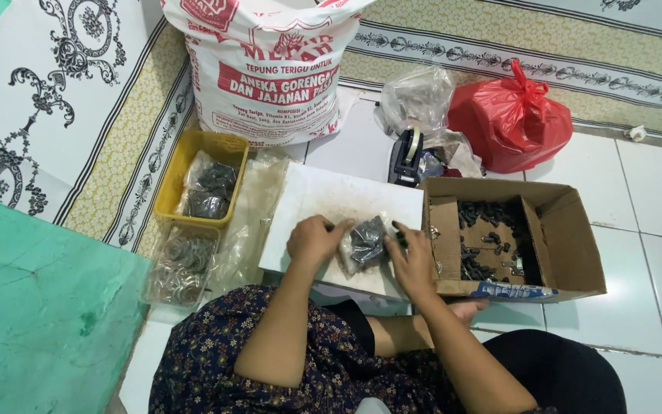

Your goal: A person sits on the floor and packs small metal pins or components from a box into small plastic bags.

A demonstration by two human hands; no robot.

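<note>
— Where does the small clear bag (365,244) of dark parts lie?
— On the white board (323,201), near its front right corner, between both hands, upright-ish.
— Which grips it?
— Left hand (313,241) pinches its left side; right hand (410,261) clasps the right, equally near. Beyond: cardboard box (568,253).

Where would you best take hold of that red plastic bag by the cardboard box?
Grip the red plastic bag at its knotted top, where the twisted handles stick up toward the upper right. Come from above: the body is round and bulging, while the knot is narrow and gathered, and clear bags crowd its left side.
</note>
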